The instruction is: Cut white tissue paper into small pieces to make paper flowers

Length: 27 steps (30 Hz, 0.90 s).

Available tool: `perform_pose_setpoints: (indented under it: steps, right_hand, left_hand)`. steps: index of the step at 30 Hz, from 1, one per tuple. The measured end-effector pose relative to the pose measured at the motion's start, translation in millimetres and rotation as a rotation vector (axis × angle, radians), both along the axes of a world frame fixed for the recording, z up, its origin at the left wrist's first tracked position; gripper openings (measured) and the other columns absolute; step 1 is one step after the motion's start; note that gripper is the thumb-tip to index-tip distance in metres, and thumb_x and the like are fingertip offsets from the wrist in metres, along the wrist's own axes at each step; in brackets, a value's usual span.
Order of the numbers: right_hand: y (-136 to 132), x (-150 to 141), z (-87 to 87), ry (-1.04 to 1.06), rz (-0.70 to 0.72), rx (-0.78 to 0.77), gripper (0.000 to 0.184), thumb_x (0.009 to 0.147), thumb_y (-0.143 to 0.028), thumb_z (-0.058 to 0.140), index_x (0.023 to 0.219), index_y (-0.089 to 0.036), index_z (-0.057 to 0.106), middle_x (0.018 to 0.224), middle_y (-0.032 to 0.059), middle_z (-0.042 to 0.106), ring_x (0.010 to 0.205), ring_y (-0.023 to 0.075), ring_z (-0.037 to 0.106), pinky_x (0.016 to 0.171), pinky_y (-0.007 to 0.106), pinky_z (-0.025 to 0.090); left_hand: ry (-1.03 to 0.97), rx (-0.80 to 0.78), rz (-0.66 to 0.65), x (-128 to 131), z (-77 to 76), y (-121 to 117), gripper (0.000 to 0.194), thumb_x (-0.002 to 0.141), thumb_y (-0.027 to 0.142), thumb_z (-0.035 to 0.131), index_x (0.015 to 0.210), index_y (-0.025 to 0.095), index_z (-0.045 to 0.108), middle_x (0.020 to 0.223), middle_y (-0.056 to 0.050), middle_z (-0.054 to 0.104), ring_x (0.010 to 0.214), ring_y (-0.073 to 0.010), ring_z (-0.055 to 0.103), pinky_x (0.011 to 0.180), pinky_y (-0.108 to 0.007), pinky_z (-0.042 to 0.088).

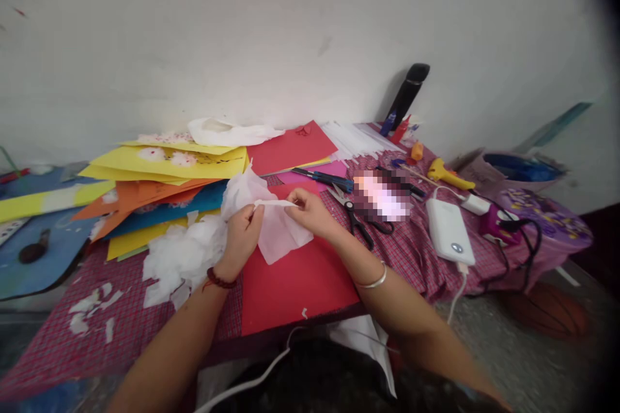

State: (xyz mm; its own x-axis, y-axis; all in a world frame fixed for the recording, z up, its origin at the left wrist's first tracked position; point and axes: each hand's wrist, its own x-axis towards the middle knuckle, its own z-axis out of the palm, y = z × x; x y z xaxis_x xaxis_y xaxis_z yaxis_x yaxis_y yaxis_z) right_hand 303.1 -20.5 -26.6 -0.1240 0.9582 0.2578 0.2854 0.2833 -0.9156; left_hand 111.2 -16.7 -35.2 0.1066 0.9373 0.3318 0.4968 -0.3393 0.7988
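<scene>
Between my two hands is a thin sheet of white tissue paper (pixel 285 235) with a narrow fold along its top edge. My left hand (pixel 246 232) pinches the left end of that fold, thumb on top. At the other end, the fingers of my right hand (pixel 310 210) are pinched on the paper. Below it lies a red sheet of card (pixel 300 290), partly covered by the tissue and my hands. A heap of crumpled white tissue pieces (pixel 181 258) sits just left of my left hand. Black-handled scissors (pixel 356 216) lie open to the right of my right hand.
Stacked yellow folded cards (pixel 169 161) and orange sheets (pixel 145 197) lie at the left. A white power bank (pixel 448 229), a yellow glue gun (pixel 450 174) and a purple power socket (pixel 498 226) with cables stand right. White sticks (pixel 358 141) lie near the wall.
</scene>
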Motion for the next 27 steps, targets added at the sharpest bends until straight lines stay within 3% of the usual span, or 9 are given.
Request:
perform_pose_setpoints:
  steps: [4, 6, 9, 14, 19, 24, 27]
  right_hand:
    - [-9, -1, 6.4, -0.236, -0.024, 0.248, 0.03, 0.078, -0.023, 0.064, 0.108, -0.021, 0.059, 0.112, 0.009, 0.064, 0.102, 0.0236, 0.061, 0.09, 0.039, 0.049]
    - [-13, -2, 10.0, -0.272, -0.006, 0.347, 0.023, 0.082, -0.022, 0.063, 0.105, -0.022, 0.061, 0.115, 0.0098, 0.063, 0.109, 0.0252, 0.059, 0.097, 0.041, 0.047]
    - [-12, -3, 11.5, -0.243, -0.028, 0.406, 0.004, 0.085, -0.021, 0.061, 0.085, -0.024, 0.062, 0.105, 0.0077, 0.065, 0.105, 0.025, 0.061, 0.096, 0.041, 0.046]
    - [-2, 0, 4.1, -0.092, -0.17, 0.272, 0.012, 0.083, -0.023, 0.06, 0.072, -0.024, 0.058, 0.08, 0.0024, 0.063, 0.082, 0.0213, 0.059, 0.079, 0.036, 0.044]
    - [9, 5, -3.5, 0.121, -0.227, 0.069, 0.017, 0.08, -0.031, 0.064, 0.068, -0.022, 0.055, 0.067, -0.0024, 0.055, 0.065, 0.0147, 0.048, 0.064, 0.03, 0.037]
    - [14, 10, -1.5, 0.44, -0.237, -0.136, 0.017, 0.075, -0.032, 0.067, 0.07, -0.022, 0.055, 0.064, -0.0049, 0.052, 0.059, 0.0112, 0.043, 0.057, 0.025, 0.034]
    - [17, 12, -0.5, 0.575, -0.275, -0.212, 0.016, 0.072, -0.032, 0.068, 0.072, -0.022, 0.055, 0.063, -0.0059, 0.053, 0.056, 0.0104, 0.044, 0.056, 0.024, 0.035]
  left_hand:
    - [0.098, 0.153, -0.026, 4, 2.5, -8, 0.04, 0.093, 0.036, 0.05, 0.06, 0.022, 0.035, 0.056, 0.004, 0.037, 0.054, -0.0124, 0.036, 0.055, -0.029, 0.024]
    - [0.14, 0.194, -0.065, 8, 3.1, -13, 0.038, 0.093, 0.033, 0.052, 0.06, 0.021, 0.037, 0.057, 0.003, 0.04, 0.055, -0.0129, 0.038, 0.056, -0.03, 0.024]
    - [0.161, 0.209, -0.114, 12, 2.9, -17, 0.037, 0.093, 0.031, 0.054, 0.06, 0.021, 0.038, 0.058, 0.003, 0.042, 0.056, -0.0137, 0.04, 0.058, -0.031, 0.024]
    - [0.136, 0.149, -0.156, 13, -0.9, -14, 0.037, 0.091, 0.025, 0.056, 0.058, 0.021, 0.039, 0.055, 0.003, 0.041, 0.054, -0.014, 0.038, 0.058, -0.03, 0.022]
    - [0.02, 0.035, -0.094, 10, -6.0, -3, 0.04, 0.087, 0.027, 0.061, 0.053, 0.02, 0.041, 0.049, 0.003, 0.041, 0.051, -0.0132, 0.037, 0.055, -0.029, 0.018]
    - [-0.233, -0.157, 0.001, 5, -7.9, 7, 0.041, 0.082, 0.026, 0.069, 0.048, 0.018, 0.048, 0.047, 0.003, 0.041, 0.05, -0.0115, 0.035, 0.049, -0.026, 0.018]
    - [-0.463, -0.267, 0.006, 2, -4.6, 11, 0.032, 0.08, 0.027, 0.071, 0.053, 0.017, 0.058, 0.052, 0.001, 0.051, 0.051, -0.0114, 0.042, 0.048, -0.023, 0.029]
